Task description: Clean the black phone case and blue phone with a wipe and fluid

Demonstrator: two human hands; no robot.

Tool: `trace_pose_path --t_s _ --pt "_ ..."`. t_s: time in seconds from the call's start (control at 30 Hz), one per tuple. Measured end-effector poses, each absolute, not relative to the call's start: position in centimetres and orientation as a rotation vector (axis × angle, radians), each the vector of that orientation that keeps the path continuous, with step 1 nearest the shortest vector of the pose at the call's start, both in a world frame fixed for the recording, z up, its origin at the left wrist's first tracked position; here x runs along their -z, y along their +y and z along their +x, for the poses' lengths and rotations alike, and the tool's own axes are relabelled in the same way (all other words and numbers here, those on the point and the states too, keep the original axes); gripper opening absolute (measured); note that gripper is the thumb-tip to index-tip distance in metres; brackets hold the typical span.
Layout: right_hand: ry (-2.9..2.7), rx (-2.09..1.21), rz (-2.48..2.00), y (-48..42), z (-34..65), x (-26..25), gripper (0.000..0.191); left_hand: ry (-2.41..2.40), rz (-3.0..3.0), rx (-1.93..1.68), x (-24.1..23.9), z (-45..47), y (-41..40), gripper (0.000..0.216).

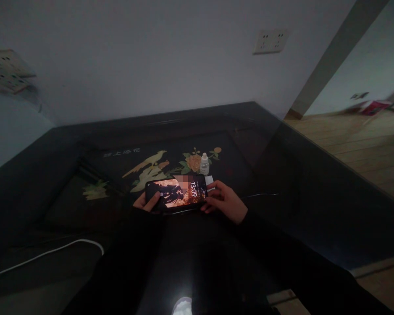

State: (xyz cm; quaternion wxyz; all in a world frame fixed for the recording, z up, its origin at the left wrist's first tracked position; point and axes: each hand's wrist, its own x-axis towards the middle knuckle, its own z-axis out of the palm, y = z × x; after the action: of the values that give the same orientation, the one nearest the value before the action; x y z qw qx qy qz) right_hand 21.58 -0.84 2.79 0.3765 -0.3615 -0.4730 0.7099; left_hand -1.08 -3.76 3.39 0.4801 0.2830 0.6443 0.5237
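Observation:
A black smartphone [176, 193] with its screen lit lies sideways over a dark glossy table [282, 183]. My left hand [146, 202] grips the phone's left end, thumb on the screen. My right hand [223, 202] is closed on the phone's right end, and a small white thing [209, 181], perhaps a cloth or pad, sits by its fingers. A small clear bottle with a white cap [204, 164] stands upright just behind the phone.
The table top bears a painted bird and flowers [157, 166]. A white cable [46, 253] curves across the near left. Wall sockets [271, 40] are on the back wall. Wooden floor [364, 144] lies to the right.

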Motion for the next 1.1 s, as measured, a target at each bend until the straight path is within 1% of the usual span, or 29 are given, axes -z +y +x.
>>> trace_pose_path --t_s 0.2,0.4,0.57,0.63,0.77,0.87,0.97,1.1 --pt "-1.308 -1.896 -0.910 -1.4 21.1 -2.2 0.049 1.583 0.732 -1.491 -4.2 -0.4 -3.8 0.043" --pt "-1.387 -1.837 -0.881 -1.3 21.1 -2.0 0.055 1.627 0.819 -1.486 -4.1 -0.6 -4.0 0.042" --pt "-1.399 -1.646 -0.906 -1.0 21.4 -2.5 0.053 1.516 0.712 -1.440 -4.4 -0.8 -4.1 0.049" --pt "-1.381 -1.561 -0.932 -0.9 21.6 -3.0 0.050 1.484 0.704 -1.397 -4.6 -0.7 -4.3 0.048" --pt "-1.391 -1.397 -0.979 -0.6 22.1 -4.2 0.041 1.407 0.943 -1.241 -5.0 -0.3 -4.9 0.037" --pt "-1.418 -1.306 -1.039 -0.6 22.4 -4.5 0.037 1.339 0.989 -1.134 -4.8 0.2 -5.2 0.041" --pt "-1.389 -1.296 -1.055 -0.5 22.5 -4.2 0.034 1.207 0.934 -1.025 -4.4 0.6 -5.4 0.046" --pt "-1.299 -1.380 -0.957 -0.3 22.5 -3.3 0.033 1.090 0.928 -0.965 -3.7 0.6 -5.3 0.050"
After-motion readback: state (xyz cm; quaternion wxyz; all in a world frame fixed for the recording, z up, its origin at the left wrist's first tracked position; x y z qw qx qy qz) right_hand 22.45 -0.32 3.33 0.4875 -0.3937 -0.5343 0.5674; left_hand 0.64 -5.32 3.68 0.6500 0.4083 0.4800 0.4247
